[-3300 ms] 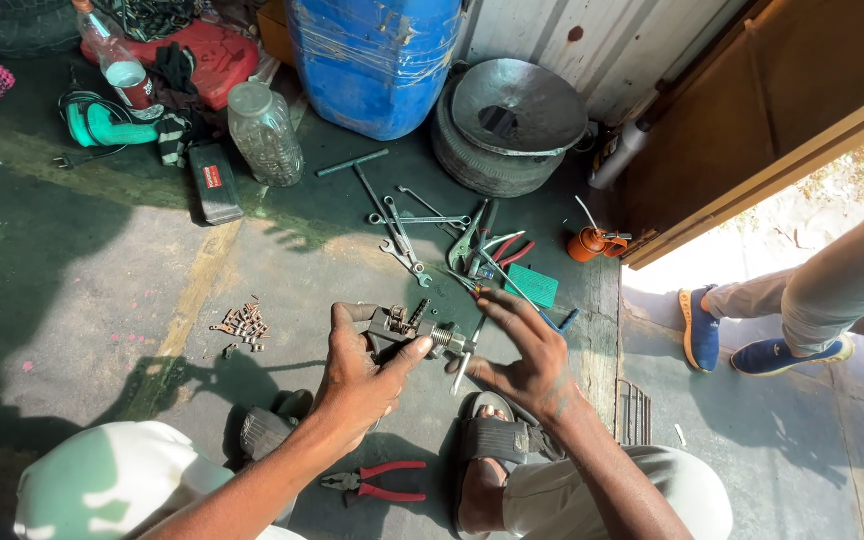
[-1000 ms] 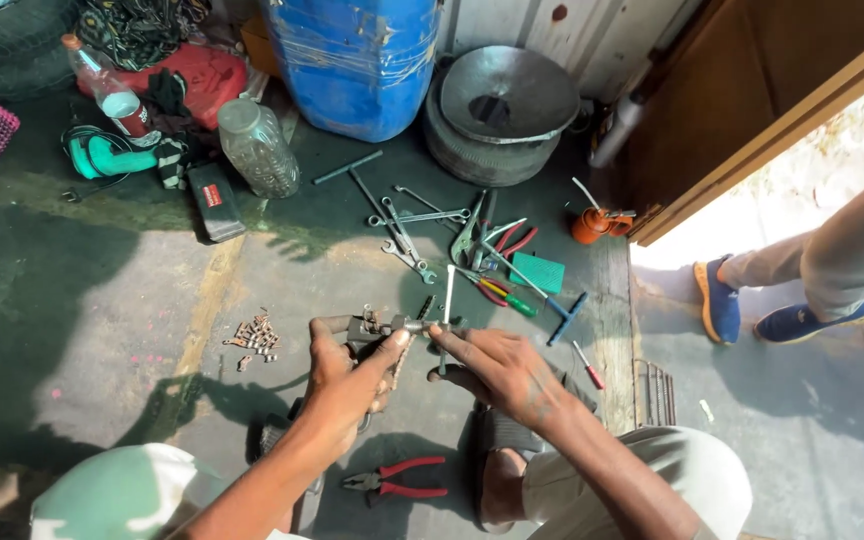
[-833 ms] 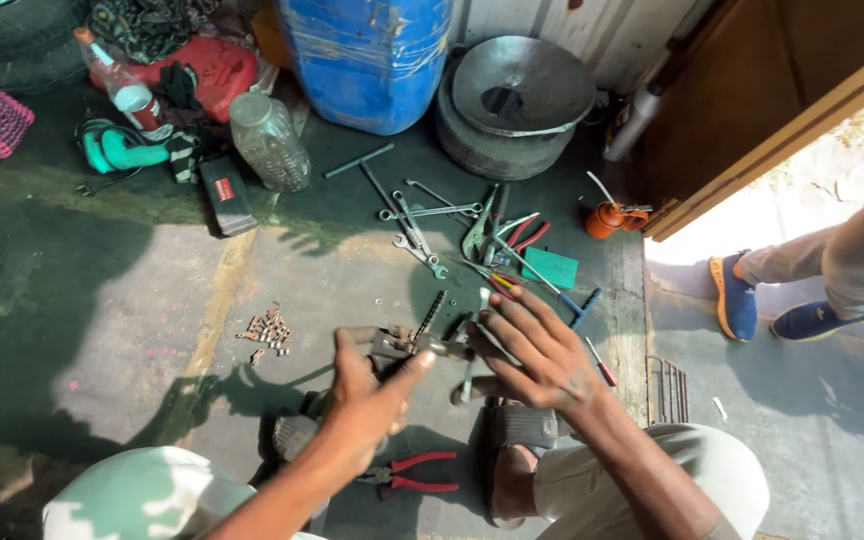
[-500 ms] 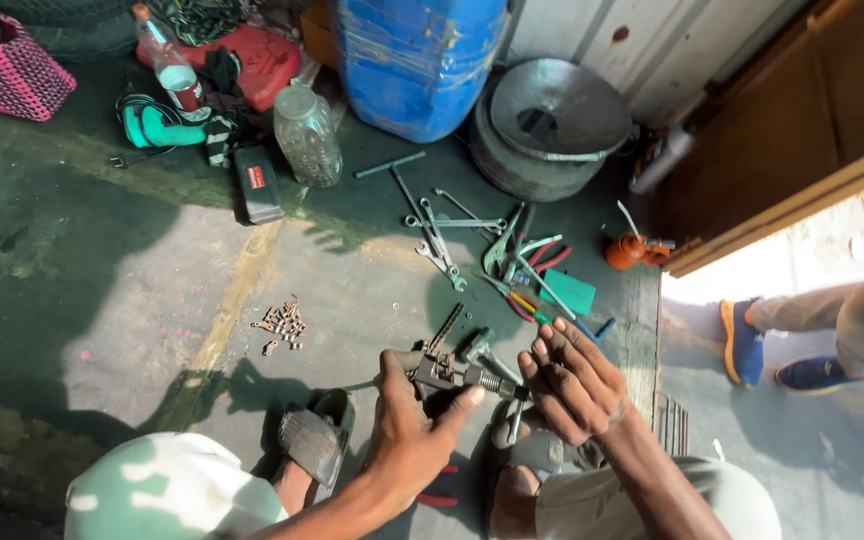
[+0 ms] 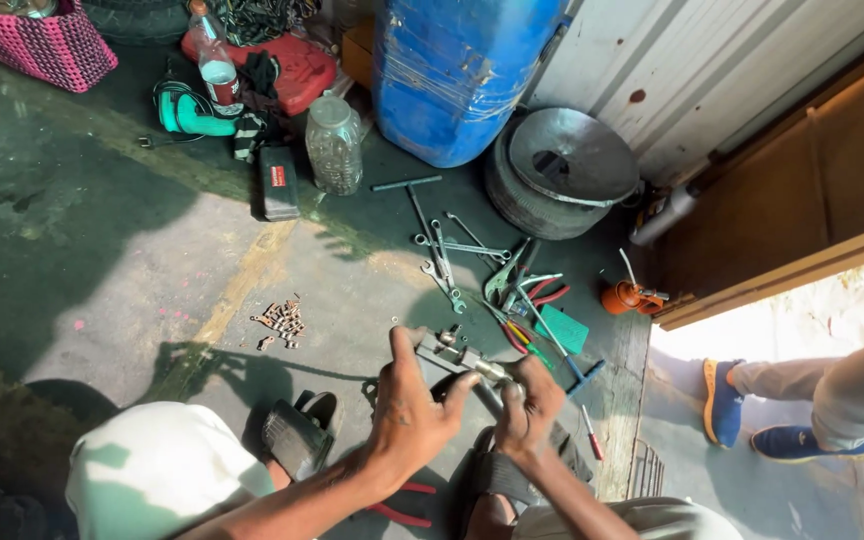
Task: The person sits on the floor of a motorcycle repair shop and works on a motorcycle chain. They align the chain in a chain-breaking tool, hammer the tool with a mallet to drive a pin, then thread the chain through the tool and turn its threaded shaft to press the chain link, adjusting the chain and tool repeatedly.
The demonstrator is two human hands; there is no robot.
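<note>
Fingers of the left hand (image 5: 407, 415) and right hand (image 5: 530, 410) both grasp a small metal assembly (image 5: 464, 358). Wrenches (image 5: 442, 262) lie on the concrete floor (image 5: 152, 290) beyond.

The floor (image 5: 102, 260) is grey-green concrete with a faded yellow stripe (image 5: 242, 285) across it. At twelve o'clock stands a white ribbed wall (image 5: 652, 70). At two o'clock is a brown wooden door (image 5: 802, 190). Bright sun falls on the ground at three o'clock; dark shadows lie at nine o'clock.
</note>
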